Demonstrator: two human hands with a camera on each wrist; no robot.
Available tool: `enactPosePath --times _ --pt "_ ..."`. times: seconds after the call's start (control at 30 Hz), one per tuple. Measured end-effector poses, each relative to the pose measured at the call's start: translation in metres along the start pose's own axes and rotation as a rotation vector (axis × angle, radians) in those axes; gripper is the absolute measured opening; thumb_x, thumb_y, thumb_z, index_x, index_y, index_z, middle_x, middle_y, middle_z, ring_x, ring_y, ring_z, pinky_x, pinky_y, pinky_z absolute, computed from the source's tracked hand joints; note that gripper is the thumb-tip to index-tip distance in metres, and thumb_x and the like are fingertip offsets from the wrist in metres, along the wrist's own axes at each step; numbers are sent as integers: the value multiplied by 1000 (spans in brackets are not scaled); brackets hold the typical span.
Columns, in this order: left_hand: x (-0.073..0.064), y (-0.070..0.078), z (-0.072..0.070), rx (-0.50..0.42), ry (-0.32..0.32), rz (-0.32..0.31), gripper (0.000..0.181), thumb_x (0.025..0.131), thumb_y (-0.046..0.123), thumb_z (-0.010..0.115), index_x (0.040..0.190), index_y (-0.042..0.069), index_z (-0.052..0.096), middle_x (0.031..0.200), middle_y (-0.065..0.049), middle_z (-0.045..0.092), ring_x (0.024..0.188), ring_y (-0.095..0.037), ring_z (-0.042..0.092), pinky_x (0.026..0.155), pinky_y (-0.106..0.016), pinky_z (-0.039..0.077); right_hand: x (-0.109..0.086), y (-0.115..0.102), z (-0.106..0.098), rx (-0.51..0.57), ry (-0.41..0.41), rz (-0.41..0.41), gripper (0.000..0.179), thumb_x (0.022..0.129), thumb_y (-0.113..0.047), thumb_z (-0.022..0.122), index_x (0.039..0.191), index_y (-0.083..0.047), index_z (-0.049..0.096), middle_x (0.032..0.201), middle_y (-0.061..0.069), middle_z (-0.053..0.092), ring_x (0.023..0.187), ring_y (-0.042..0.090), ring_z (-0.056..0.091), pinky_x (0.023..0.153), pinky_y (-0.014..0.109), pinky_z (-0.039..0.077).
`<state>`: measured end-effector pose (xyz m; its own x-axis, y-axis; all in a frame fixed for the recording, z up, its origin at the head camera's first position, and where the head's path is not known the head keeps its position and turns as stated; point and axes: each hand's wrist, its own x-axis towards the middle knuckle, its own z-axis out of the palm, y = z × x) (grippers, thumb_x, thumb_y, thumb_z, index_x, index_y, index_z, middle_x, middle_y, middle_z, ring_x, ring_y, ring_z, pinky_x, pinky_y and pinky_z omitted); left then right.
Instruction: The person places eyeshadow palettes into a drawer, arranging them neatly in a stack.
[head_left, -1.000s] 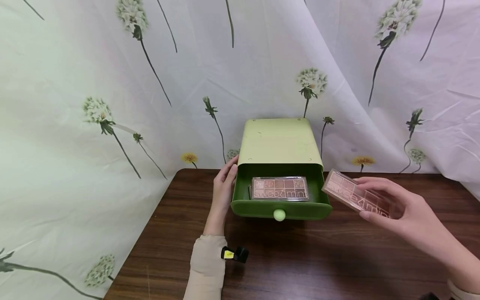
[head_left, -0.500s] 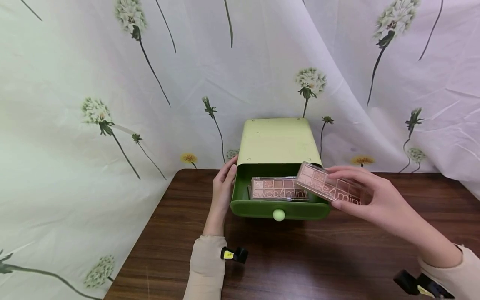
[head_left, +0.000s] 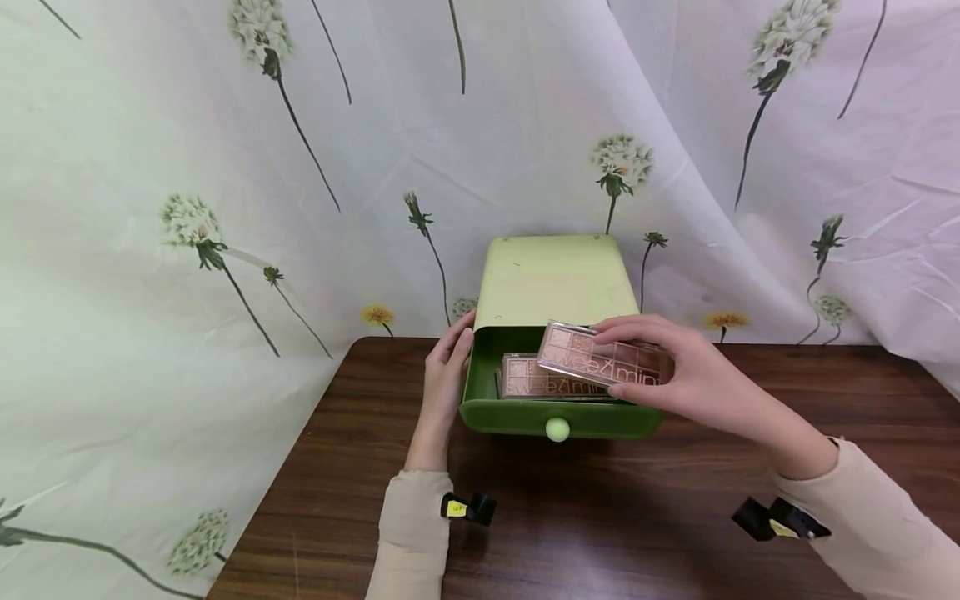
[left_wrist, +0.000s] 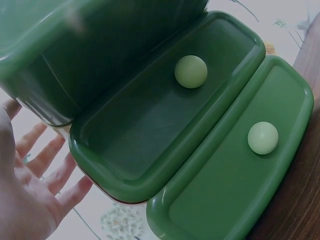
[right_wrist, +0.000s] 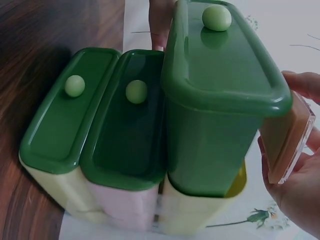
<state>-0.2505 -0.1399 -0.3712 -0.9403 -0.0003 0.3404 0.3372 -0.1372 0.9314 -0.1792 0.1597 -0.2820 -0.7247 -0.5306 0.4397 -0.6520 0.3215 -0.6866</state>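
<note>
My right hand [head_left: 697, 383] pinches a clear-lidded eyeshadow palette [head_left: 592, 357] between thumb and fingers, tilted above the open top drawer [head_left: 495, 415] of a small drawer unit [head_left: 555, 283]. Under it, inside the drawer, lies a matching palette [head_left: 521, 375], its right part covered by the held one; another edge peeks out beneath. In the right wrist view the held palette's brownish underside [right_wrist: 282, 142] shows beside the drawer's rim. My left hand [head_left: 444, 387] rests along the unit's left side, and the left wrist view has its fingers [left_wrist: 55, 172] stretched out against the casing.
Below the pulled-out drawer, two closed green drawers, a middle one [left_wrist: 135, 135] and a bottom one [left_wrist: 215, 180], have round pale knobs. The unit stands on a dark wooden table [head_left: 360, 483], close to a white flower-print cloth [head_left: 360, 208].
My right hand has carried the palette leftward, from right of the drawer to over it, now overlapping the palette inside. The left hand has stayed at the unit's side.
</note>
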Motion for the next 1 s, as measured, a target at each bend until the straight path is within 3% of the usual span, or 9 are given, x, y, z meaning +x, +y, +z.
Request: enactPosePath --times 0.27,0.67,1.0 --pt "0 -2 0 -1 6 -1 45 105 28 51 144 7 53 147 -8 50 131 -24 49 105 -46 42 15 3 9 -113 -70 63 43 86 -18 79 126 -27 65 137 -10 55 123 9 52 96 26 46" --pt "2 0 -1 1 3 2 44 105 26 51 144 7 52 147 -8 50 131 -24 49 104 -45 44 32 12 11 -87 -199 -12 47 85 -12 80 129 -20 64 134 -6 58 123 12 52 97 32 47" --pt "1 0 -1 -2 -2 -3 44 105 27 51 144 7 52 147 -7 50 131 -23 48 104 -45 44 37 18 19 -88 -241 -54 51 82 -7 82 129 -16 65 133 -2 60 123 15 54 94 32 50"
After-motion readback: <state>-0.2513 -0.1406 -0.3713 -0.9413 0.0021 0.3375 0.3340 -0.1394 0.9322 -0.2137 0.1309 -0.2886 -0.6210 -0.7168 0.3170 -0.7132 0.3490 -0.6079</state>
